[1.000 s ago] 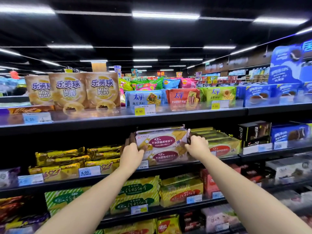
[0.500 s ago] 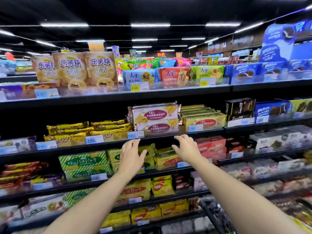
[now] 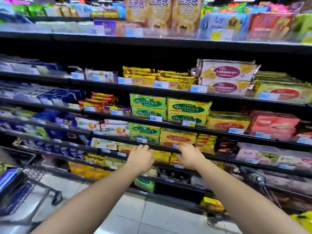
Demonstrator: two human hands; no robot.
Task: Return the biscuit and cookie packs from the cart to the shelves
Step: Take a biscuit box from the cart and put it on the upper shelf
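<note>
Two cream biscuit packs with maroon oval labels (image 3: 226, 71) lie stacked on the second shelf (image 3: 152, 87) at the upper right. My left hand (image 3: 141, 157) and my right hand (image 3: 190, 157) hover side by side in front of the lower shelves, both empty with fingers spread, well below those packs. A dark wire cart (image 3: 22, 188) stands at the lower left with blue packs inside. A second cart's handle (image 3: 263, 184) shows at the lower right. The picture is blurred by motion.
Black shelves run across the view, full of packs: green-striped biscuits (image 3: 148, 105), yellow packs (image 3: 160, 78), pink boxes (image 3: 273, 125), puff bags (image 3: 162, 10) on top. Grey floor tiles (image 3: 143, 213) lie between the carts.
Both hands let go of the cream packs on the shelf and dropped down, open. The view swung down and left, bringing the floor and the cart into sight.
</note>
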